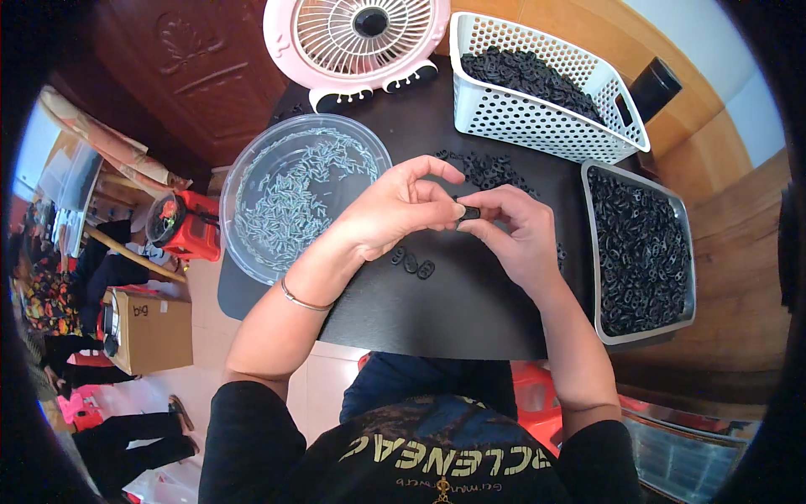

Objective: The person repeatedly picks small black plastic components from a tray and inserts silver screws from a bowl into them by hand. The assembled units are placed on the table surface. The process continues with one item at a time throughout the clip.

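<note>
Both hands meet above the black table [470, 311] and pinch one small black plastic part [470, 212] between their fingertips. My left hand [395, 210] comes in from the left, with a thin bracelet on its wrist. My right hand [516, 231] closes on the part from the right. Three loose black oval parts [411, 263] lie on the table just below the hands. A small heap of the same black parts [491, 170] sits right behind the fingers.
A clear round bowl [252, 164] of small silvery pieces stands at the left. A white perforated basket [537, 122] and a grey metal tray [684, 244], both full of black parts, stand at the right. A pink fan [357, 38] is at the back.
</note>
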Tool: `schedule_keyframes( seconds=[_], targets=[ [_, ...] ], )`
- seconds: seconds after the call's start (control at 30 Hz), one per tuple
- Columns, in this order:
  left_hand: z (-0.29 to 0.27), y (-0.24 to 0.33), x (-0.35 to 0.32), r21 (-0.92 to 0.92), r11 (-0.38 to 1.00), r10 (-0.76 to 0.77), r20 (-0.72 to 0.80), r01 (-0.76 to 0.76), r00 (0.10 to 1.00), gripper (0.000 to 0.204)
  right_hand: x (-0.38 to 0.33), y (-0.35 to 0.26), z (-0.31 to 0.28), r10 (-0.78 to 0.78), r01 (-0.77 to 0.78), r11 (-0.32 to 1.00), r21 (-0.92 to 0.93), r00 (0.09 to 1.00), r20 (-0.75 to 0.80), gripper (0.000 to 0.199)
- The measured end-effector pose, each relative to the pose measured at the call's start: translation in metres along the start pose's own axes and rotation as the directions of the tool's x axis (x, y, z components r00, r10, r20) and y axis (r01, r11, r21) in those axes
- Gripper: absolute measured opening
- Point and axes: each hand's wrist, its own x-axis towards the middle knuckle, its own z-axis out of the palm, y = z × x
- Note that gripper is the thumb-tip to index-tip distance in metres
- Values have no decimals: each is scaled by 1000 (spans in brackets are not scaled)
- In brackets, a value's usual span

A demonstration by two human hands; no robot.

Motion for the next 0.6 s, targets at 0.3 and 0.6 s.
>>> schedule_keyframes(
  seconds=[0.3,0.6],
  targets=[
    [4,-3,2,789,564,394,2,-243,919,19,115,-19,-50,-257,80,929,-360,840,-477,27],
    [4,-30,5,940,-1,402,313,-341,861,23,72,-7,-38,-185,95,920,-380,961,-206,20]
  ],
)
